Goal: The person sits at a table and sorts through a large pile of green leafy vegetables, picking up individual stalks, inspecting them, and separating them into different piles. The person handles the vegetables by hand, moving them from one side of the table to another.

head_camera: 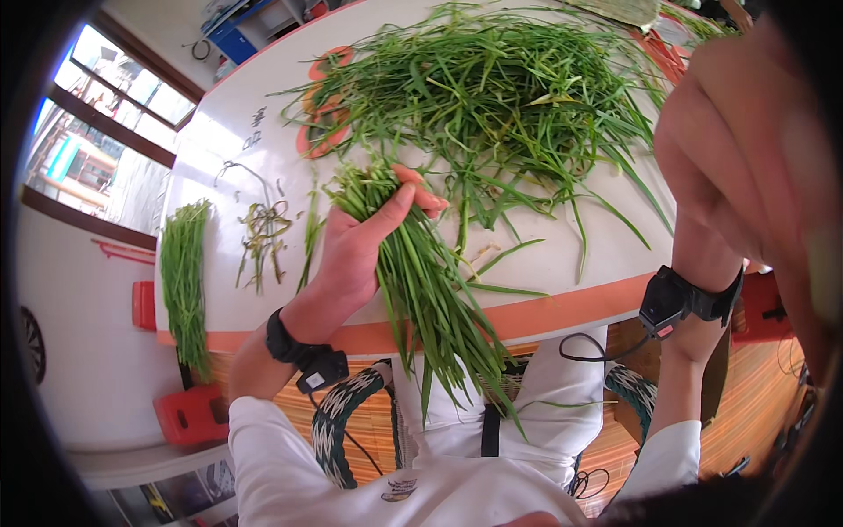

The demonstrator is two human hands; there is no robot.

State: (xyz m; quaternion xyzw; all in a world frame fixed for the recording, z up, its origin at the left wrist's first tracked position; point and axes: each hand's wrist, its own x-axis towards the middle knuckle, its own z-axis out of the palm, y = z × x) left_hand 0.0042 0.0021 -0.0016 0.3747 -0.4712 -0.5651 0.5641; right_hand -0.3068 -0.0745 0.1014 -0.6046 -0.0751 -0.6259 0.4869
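Observation:
My left hand (359, 240) grips a bunch of garlic chives (428, 290) near the cut stem ends, thumb across the stalks. The leaf tips hang past the table's front edge, over my lap. Very close to the camera at the right, my right hand (731, 138) is raised, large and blurred; its fingers are hidden, so a grip cannot be made out. A big loose heap of garlic chives (487, 99) spreads across the table (217, 165) beyond my left hand. Another bunch (184, 283) lies at the left edge, its tips drooping over the side.
Withered scraps (263, 230) lie between the left bunch and my left hand. A few stray leaves (507, 257) rest near the front edge. Orange printed figures (323, 128) show partly under the heap. Red stools (191, 415) stand below left, and woven chair arms (352, 421) flank my lap.

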